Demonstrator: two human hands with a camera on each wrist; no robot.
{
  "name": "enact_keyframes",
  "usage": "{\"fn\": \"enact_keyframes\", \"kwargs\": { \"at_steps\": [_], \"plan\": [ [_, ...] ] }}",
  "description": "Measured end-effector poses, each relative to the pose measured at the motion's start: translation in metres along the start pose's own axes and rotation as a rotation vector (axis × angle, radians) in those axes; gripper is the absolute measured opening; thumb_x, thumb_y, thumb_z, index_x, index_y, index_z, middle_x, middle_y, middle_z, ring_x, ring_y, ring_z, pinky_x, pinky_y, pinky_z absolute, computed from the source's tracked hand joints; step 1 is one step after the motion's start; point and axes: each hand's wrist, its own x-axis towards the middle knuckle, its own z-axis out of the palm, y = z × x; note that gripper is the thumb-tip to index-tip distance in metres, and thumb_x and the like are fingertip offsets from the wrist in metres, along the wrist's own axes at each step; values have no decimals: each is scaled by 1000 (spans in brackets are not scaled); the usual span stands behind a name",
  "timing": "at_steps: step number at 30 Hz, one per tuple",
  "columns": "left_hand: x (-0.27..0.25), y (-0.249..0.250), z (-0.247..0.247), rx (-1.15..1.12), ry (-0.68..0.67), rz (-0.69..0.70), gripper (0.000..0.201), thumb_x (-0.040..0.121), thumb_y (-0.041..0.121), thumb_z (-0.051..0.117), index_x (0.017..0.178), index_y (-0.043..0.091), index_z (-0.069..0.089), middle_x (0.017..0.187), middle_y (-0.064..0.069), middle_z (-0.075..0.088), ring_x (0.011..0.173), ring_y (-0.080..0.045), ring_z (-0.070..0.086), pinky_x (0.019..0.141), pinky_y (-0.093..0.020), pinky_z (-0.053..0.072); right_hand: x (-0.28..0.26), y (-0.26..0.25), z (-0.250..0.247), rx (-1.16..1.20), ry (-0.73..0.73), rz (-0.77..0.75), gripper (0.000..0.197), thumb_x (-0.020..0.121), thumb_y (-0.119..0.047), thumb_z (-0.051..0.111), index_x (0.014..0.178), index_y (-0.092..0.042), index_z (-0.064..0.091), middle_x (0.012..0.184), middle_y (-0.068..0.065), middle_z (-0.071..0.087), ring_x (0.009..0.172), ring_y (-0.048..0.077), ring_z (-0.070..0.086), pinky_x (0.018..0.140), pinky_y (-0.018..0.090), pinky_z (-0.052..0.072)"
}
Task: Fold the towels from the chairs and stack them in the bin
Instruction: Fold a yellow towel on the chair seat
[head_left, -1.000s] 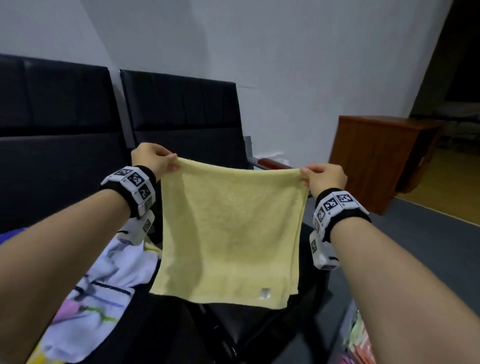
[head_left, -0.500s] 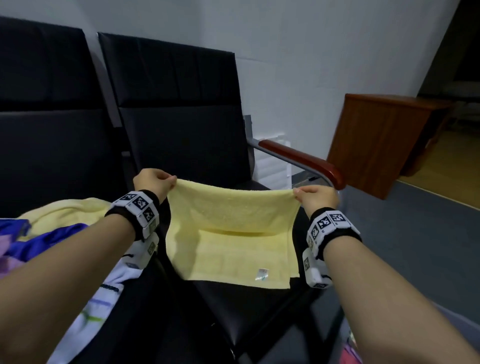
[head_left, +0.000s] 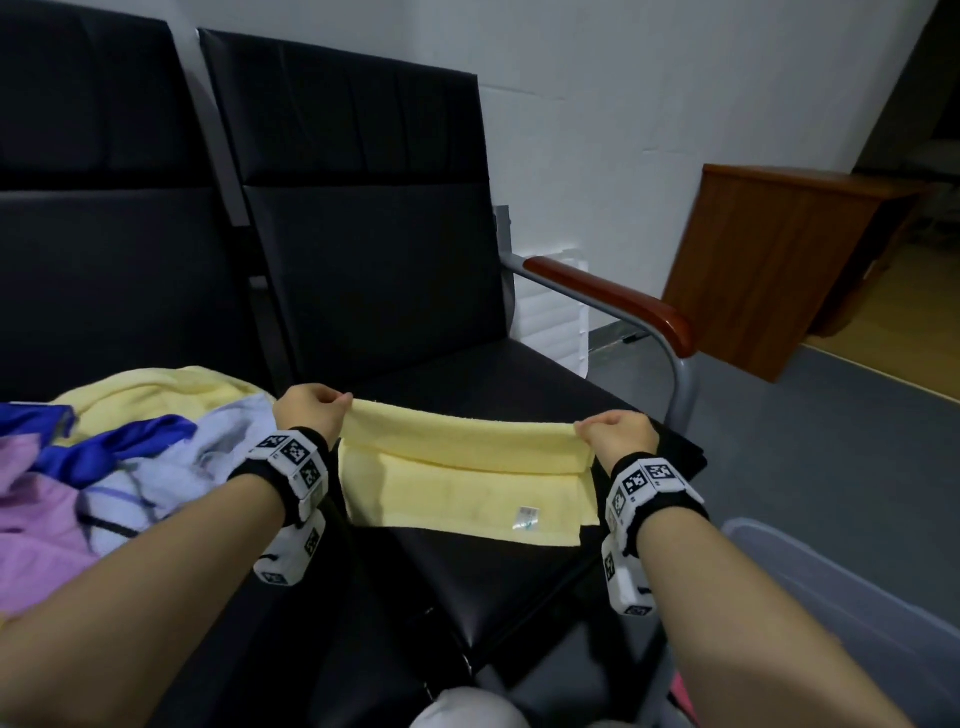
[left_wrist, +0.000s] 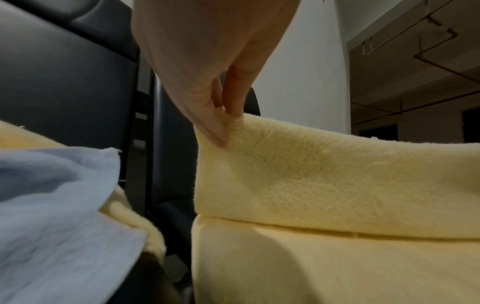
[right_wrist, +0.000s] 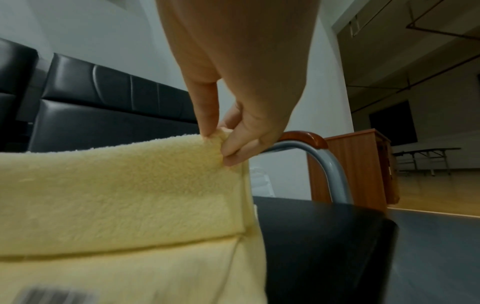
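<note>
Head view shows your left hand (head_left: 310, 413) and right hand (head_left: 616, 436) each pinching a top corner of the yellow towel (head_left: 457, 478), stretching that edge taut just above the black chair seat (head_left: 519, 561). Its lower part lies flat on the seat, a small label (head_left: 528, 517) near the front edge. Your wrist views confirm it: thumb and fingers (left_wrist: 215, 123) clamp one corner, fingertips (right_wrist: 231, 152) the other. Loose towels (head_left: 130, 467) are heaped on the next seat, and the bin (head_left: 852, 613) sits at lower right.
</note>
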Motion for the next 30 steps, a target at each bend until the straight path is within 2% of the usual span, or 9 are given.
{"fn": "enact_keyframes", "kwargs": {
  "at_steps": [5,8,12,17,20,22,25,27,30],
  "plan": [
    [-8,-15,0,88,-41,-70,17,88,22,64,88,8,72,86,-13,68,88,-30,63,77,-32,49,-8,20,7,17,-9,83,16,83,-23,68,78,-9,72,86,7,71,85,23,66,78,29,52],
    [-10,-21,0,157,-88,-119,12,85,15,59,83,8,68,82,-11,64,77,-27,58,68,-30,44,-12,27,9,16,-14,107,19,84,-24,65,75,-9,73,82,9,73,82,25,69,80,34,56],
    [-13,-29,1,221,-166,-161,10,79,19,58,76,10,61,75,-10,60,66,-24,53,67,-30,42,-16,36,12,-39,-64,123,24,85,-23,59,66,-15,71,68,5,67,62,22,60,63,29,54],
    [-18,-27,9,309,-223,-173,9,77,21,58,74,13,57,73,-7,54,64,-23,48,64,-28,39,-17,43,13,-56,-91,131,23,86,-19,58,67,-15,71,88,5,73,80,22,64,65,27,52],
    [-22,-21,17,324,-249,-183,9,80,20,58,77,12,58,75,-7,54,63,-23,47,64,-28,39,-16,44,12,-101,-72,148,22,88,-16,56,95,-3,73,105,15,69,96,31,64,82,34,51],
    [-24,-18,25,278,-307,-195,13,83,19,59,84,7,65,83,-8,60,73,-25,52,69,-30,43,-15,45,12,-168,-80,151,25,89,-14,54,103,-2,70,106,14,68,96,32,64,80,32,50],
    [-31,-15,41,228,-405,-211,21,85,18,62,99,5,69,105,-9,64,97,-27,56,82,-32,46,-12,49,12,-226,-122,176,9,85,-14,54,83,-11,62,77,7,59,63,21,53,55,24,40],
    [-38,-11,49,232,-470,-219,23,87,16,62,104,3,68,110,-9,61,107,-29,55,88,-33,45,-10,49,12,-215,-145,234,8,84,-13,54,80,-7,56,71,5,52,58,18,48,49,23,36],
    [-47,-2,57,276,-524,-168,24,88,19,59,105,5,70,113,-9,63,108,-30,56,93,-34,47,-8,53,10,-73,-185,303,17,82,-19,64,91,-5,63,84,8,60,73,24,59,67,28,52]
  ]
}}
